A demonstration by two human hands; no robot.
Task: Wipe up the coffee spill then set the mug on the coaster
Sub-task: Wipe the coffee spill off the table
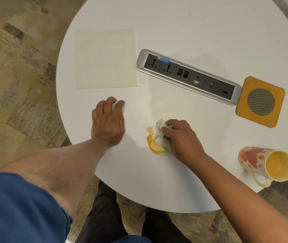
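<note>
My right hand grips a crumpled white tissue and presses it onto the round white table. The tissue's lower part is soaked yellow-brown, and a faint wet smear lies just beyond it. My left hand rests flat on the table to the left, fingers slightly apart, holding nothing. A cream mug with red hearts lies on its side near the right front edge, its mouth facing me. The square yellow coaster with a round mesh centre sits at the right.
A flat cream paper napkin lies at the back left. A silver power and data socket strip crosses the table's middle diagonally, ending beside the coaster. Patterned carpet surrounds the table.
</note>
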